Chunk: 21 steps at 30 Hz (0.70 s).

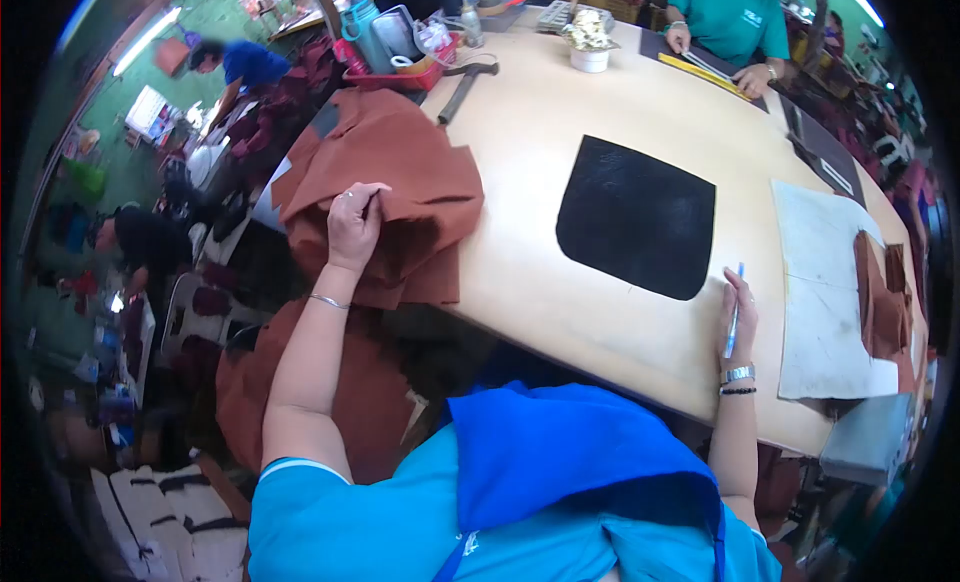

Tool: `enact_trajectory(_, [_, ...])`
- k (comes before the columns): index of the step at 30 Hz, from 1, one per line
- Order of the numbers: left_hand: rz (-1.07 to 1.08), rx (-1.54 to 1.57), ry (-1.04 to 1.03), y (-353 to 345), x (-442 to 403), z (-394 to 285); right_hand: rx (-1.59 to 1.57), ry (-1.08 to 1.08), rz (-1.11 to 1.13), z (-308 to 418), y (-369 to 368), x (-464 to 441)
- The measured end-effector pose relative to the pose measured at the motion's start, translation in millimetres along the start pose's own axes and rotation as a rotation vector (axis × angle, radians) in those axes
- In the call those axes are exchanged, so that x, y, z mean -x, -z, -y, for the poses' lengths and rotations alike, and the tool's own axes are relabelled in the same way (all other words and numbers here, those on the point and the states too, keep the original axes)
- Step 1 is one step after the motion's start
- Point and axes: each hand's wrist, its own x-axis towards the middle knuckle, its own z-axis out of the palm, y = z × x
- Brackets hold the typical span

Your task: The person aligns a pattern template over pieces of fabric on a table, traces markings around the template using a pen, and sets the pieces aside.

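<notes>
Across the broad, smooth, pale table [520, 252], the step in hand looks to be the handling of a big brown sheet [395, 147], and the next move seems to call for a steady grip on its edge and some care that the folds neither snag nor drag. That sheet lies heaped at the left side of the table, matt and supple, rising in soft, rounded folds over a dark hollow, with its lower edge at the table's rim; whether it is leather or a coated cloth is hard to tell from here. Well to the right lies a pale sheet [815, 302], flat and faintly creased, with smaller brown pieces [882, 307] along its far side. Between the two, a black panel [637, 217] rests flat, slightly glossy, its near corners rounded and its far ones sharper. The left hand [355, 224] has its fingers bunched together, clamped on the brown sheet's upper fold. The right hand [746, 317], beside the black panel, has its fingers closed around a slim blue-and-white pen [733, 327], held nearly upright.
</notes>
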Motion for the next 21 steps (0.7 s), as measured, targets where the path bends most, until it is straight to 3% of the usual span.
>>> enact_trajectory(1, [-0.068,0.019,-0.052,-10.2,-13.5,-17.6,-0.317,-0.129,0.007,15.6,-3.8,-3.1])
enact_trajectory(2, [-0.071,0.046,-0.148,-22.6,-25.2,-33.7,-0.381,-0.173,0.037,32.5,-4.9,-5.0])
enact_trajectory(3, [-0.069,0.036,-0.253,-36.8,-34.4,-53.0,-0.635,-0.088,0.107,45.3,-10.2,-10.9])
enact_trajectory(4, [-0.034,0.046,-0.326,-49.4,-42.0,-78.3,-0.566,-0.122,0.204,82.3,-7.5,-14.4])
enact_trajectory(5, [-0.008,0.103,-0.381,-63.8,-48.2,-107.0,-0.533,0.161,0.149,115.2,-9.7,-18.5])
enact_trajectory(8, [0.072,0.268,-0.535,-93.1,-52.3,-184.5,-0.241,0.438,0.041,167.9,-9.6,-31.2])
enact_trajectory(10, [0.098,0.332,-0.552,-95.8,-49.0,-211.1,-0.018,0.465,0.051,165.1,-7.1,-34.9])
enact_trajectory(13, [0.155,0.369,-0.437,-81.9,-43.2,-222.8,0.012,0.458,0.088,153.9,23.1,-42.0])
enact_trajectory(17, [0.250,0.416,-0.362,-72.3,-25.7,-224.6,-0.161,0.553,0.038,159.2,62.0,-49.9])
enact_trajectory(21, [0.348,0.414,-0.402,-54.4,-23.9,-244.3,0.108,0.664,0.288,173.6,65.9,-39.7])
